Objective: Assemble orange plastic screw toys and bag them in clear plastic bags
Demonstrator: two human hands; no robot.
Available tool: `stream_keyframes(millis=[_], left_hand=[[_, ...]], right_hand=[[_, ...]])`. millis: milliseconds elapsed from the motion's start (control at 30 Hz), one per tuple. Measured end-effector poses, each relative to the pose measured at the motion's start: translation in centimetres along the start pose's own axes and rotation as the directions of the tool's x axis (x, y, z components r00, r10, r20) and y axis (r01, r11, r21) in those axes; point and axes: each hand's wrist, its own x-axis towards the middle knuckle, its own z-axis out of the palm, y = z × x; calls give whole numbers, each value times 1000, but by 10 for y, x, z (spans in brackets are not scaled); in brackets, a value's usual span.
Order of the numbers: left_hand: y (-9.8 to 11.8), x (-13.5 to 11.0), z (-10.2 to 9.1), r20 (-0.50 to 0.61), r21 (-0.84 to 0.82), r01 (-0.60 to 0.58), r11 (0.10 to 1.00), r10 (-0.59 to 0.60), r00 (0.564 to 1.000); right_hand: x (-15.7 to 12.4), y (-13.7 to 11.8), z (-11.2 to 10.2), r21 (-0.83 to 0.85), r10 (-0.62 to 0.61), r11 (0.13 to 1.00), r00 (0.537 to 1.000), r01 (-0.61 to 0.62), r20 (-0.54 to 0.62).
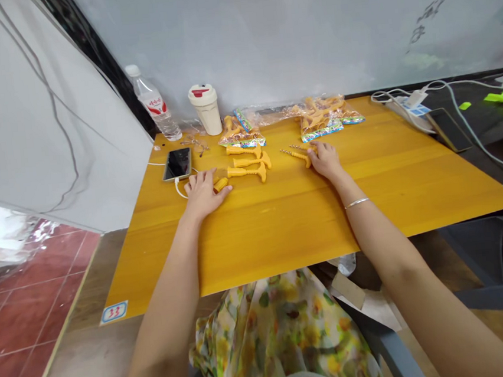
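Note:
My left hand (205, 194) rests palm down on the table's left side, fingers spread. A yellow toy tool handle (221, 184) shows between its thumb and forefinger; the rest of that piece is hidden. Just right of it lie three yellow toy hammers (262, 171) in a stack of rows, heads to the right. At the right, my right hand (325, 159) has its fingers closed around the near ends of yellow toy drills (298, 155). Their twisted tips point left, and the grip partly covers them.
Clear plastic bags of yellow toys (322, 113) lie along the back of the yellow table (273, 228). A white cup (206, 111), a water bottle (157, 105) and a charging phone (178, 163) stand or lie at back left. A power strip (411, 114) with cables is at right.

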Motion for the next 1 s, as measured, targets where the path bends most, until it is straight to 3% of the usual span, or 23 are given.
stream_keyframes(millis=[167, 300, 400, 567, 833, 1000], left_hand=[[-3, 1, 2, -16, -4, 0, 1000, 0, 1000], [-1, 2, 1, -30, -6, -2, 1000, 2, 1000], [2, 2, 0, -42, -15, -25, 1000, 24, 999], [6, 0, 1, -86, -57, -84, 995, 79, 993], [17, -5, 3, -135, -29, -292, 956, 286, 949], [30, -9, 3, -116, -25, -408, 913, 402, 908]], right_hand=[[-1, -6, -6, 18, -80, 996, 989, 83, -126], [-15, -39, -15, -49, -241, 970, 954, 236, -178], [-36, -78, -9, -74, -390, 920, 919, 385, -59], [-65, -122, 17, -30, -594, 795, 787, 606, 170], [-69, -122, 19, -93, -592, 767, 756, 635, 281], [-72, -126, 11, -95, -646, 727, 723, 681, 245]])
